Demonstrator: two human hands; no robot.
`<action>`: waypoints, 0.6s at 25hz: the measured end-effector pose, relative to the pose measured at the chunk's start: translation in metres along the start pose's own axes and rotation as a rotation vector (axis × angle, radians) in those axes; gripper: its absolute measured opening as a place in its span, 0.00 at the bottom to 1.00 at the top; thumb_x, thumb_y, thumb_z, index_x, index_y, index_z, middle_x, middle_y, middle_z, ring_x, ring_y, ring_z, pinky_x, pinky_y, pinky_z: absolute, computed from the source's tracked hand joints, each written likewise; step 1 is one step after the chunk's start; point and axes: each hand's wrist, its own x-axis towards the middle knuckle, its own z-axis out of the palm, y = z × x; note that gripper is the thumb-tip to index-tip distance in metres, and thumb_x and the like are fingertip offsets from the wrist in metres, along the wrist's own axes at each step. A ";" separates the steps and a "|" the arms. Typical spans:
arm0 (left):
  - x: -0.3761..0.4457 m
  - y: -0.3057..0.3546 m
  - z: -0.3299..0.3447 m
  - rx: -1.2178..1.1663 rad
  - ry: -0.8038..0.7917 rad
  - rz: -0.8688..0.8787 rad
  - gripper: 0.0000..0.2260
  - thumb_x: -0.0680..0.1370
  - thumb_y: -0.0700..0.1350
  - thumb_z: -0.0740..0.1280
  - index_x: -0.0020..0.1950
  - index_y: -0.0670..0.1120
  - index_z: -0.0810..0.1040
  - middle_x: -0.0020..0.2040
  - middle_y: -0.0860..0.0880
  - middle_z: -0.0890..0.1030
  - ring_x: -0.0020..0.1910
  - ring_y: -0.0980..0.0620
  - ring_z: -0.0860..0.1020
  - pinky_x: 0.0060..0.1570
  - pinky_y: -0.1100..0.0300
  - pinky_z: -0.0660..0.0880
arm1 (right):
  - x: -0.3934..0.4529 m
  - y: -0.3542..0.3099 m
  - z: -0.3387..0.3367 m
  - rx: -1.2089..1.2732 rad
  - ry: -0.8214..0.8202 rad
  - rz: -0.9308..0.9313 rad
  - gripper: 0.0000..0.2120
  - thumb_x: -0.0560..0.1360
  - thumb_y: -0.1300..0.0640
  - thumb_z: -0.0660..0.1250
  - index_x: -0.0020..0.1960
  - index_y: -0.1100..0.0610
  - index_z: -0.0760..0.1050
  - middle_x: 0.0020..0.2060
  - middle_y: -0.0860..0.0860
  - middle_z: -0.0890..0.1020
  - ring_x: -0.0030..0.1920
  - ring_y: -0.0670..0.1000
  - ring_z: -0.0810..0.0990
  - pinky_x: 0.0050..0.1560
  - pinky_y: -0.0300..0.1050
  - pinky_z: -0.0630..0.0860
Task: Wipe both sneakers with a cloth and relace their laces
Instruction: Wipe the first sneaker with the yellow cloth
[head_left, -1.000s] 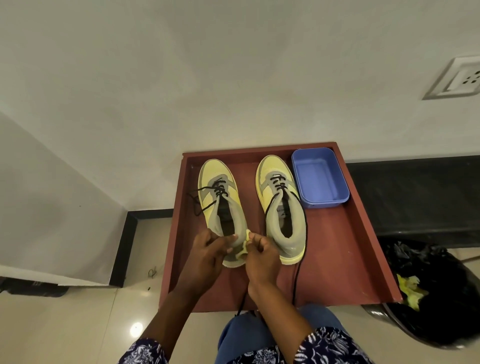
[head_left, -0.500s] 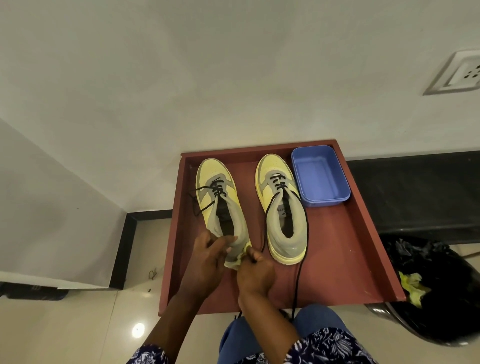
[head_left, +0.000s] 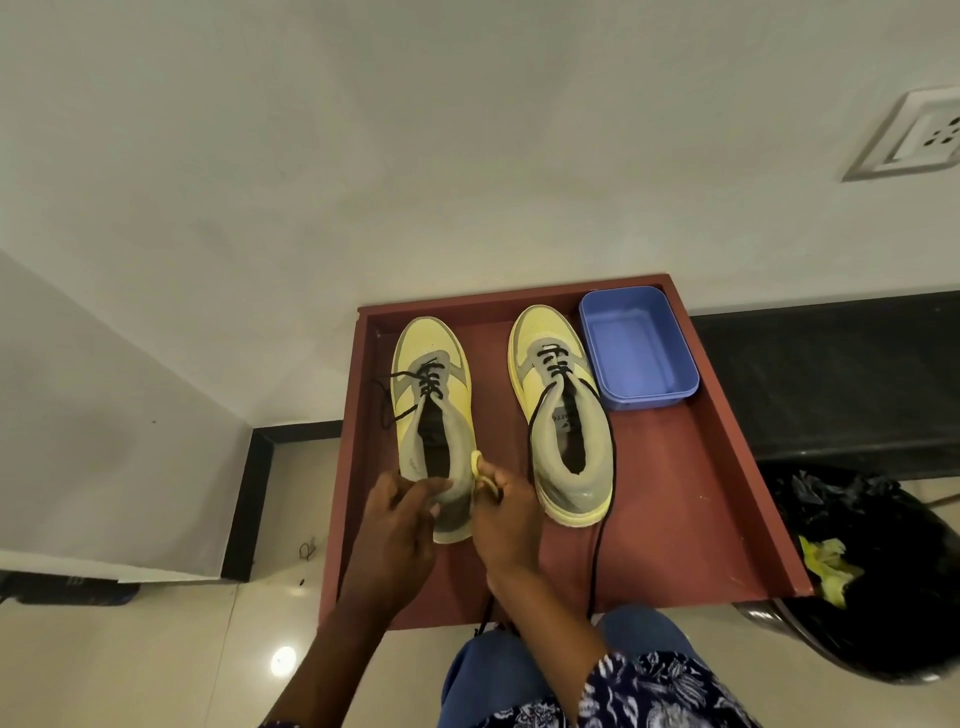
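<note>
My left hand (head_left: 397, 525) grips the heel of the yellow-and-grey left sneaker (head_left: 435, 415) on the red-brown tray table (head_left: 675, 493); my right hand's (head_left: 506, 519) fingers pinch a small yellow cloth (head_left: 477, 467) against its collar. I'd wipe firmly, bracing the heel so nothing slides.

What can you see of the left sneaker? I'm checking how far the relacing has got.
The left sneaker is pale yellow with grey panels and a grey collar, and stands upright on the red tray, toe toward the wall. Black laces cross only the eyelets nearest the toe, with loose ends trailing off its left side. The left hand holds its heel, and the right hand pinches a small yellow piece against the heel's right side.
</note>
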 end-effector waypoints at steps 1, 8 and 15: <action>-0.003 0.005 0.002 -0.020 0.028 -0.030 0.12 0.72 0.41 0.65 0.55 0.48 0.75 0.44 0.46 0.72 0.41 0.55 0.71 0.38 0.78 0.64 | -0.009 0.008 0.001 -0.015 0.005 -0.015 0.14 0.76 0.64 0.63 0.59 0.54 0.77 0.55 0.52 0.80 0.55 0.49 0.79 0.59 0.47 0.77; -0.007 0.026 0.015 -0.107 0.140 -0.240 0.13 0.68 0.36 0.74 0.52 0.42 0.81 0.46 0.39 0.75 0.46 0.50 0.73 0.40 0.64 0.74 | -0.020 0.014 -0.003 0.038 -0.004 0.007 0.12 0.75 0.65 0.65 0.57 0.57 0.79 0.52 0.52 0.80 0.50 0.46 0.78 0.47 0.29 0.75; -0.007 0.027 0.009 -0.126 0.134 -0.234 0.11 0.69 0.34 0.72 0.49 0.42 0.82 0.45 0.46 0.72 0.45 0.51 0.73 0.40 0.72 0.67 | 0.035 -0.017 0.003 -0.126 -0.024 -0.066 0.16 0.75 0.66 0.61 0.58 0.56 0.79 0.56 0.53 0.81 0.58 0.52 0.78 0.62 0.46 0.73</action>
